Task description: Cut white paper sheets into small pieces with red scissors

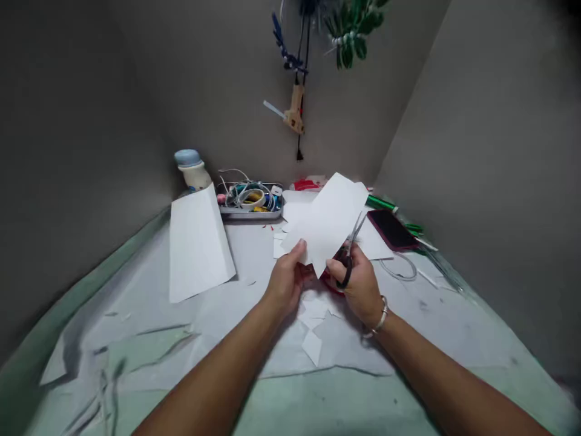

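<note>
A sheet of white paper (pixel 324 221) with an angular cut-out outline is held up over the table. My left hand (pixel 288 275) pinches its lower left edge between thumb and fingers. In my right hand (pixel 361 281) is a pair of scissors (pixel 347 260) with black and red handles, its blades pointing up, slightly parted, along the paper's right side. My right thumb is close to the paper's lower tip; whether it touches cannot be made out. Below the hands lie small white paper scraps (pixel 312 346).
A folded white sheet (pixel 197 245) stands at left before a bottle (pixel 193 169). Behind is a metal tray (pixel 249 213) of cords and tape. A phone (pixel 391 230) and green roll (pixel 381 203) lie at right. A glue gun (pixel 295 112) hangs on the wall.
</note>
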Action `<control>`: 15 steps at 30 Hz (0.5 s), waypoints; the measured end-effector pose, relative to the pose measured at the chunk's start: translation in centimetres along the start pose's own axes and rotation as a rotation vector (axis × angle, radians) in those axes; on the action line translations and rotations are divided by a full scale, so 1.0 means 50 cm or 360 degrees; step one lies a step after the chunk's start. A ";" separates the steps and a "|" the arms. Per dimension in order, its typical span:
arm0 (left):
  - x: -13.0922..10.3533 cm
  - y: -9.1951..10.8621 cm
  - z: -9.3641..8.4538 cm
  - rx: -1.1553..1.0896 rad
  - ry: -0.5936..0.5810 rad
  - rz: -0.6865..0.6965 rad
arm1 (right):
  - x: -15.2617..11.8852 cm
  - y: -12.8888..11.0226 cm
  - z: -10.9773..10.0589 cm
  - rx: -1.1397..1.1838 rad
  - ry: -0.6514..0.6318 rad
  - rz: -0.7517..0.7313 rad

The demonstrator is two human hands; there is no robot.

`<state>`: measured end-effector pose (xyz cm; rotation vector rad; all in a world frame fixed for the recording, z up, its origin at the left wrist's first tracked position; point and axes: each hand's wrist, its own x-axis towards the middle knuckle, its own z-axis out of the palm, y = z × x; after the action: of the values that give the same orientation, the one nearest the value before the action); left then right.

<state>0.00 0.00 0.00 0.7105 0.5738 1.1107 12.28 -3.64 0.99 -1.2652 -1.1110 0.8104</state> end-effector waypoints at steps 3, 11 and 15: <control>-0.002 0.002 0.003 0.0021 -0.0011 -0.0030 | 0.003 0.011 -0.002 -0.0003 0.0005 -0.0005; -0.006 -0.002 0.009 0.0273 0.0013 0.0038 | 0.006 0.026 -0.007 0.0023 -0.0027 -0.0074; -0.001 -0.010 0.000 0.0407 0.0059 0.0121 | 0.009 0.035 -0.007 0.0044 -0.0051 -0.0133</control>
<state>0.28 -0.18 -0.38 0.9408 0.7339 1.1339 12.93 -3.06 -0.65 -1.1790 -1.1667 0.7831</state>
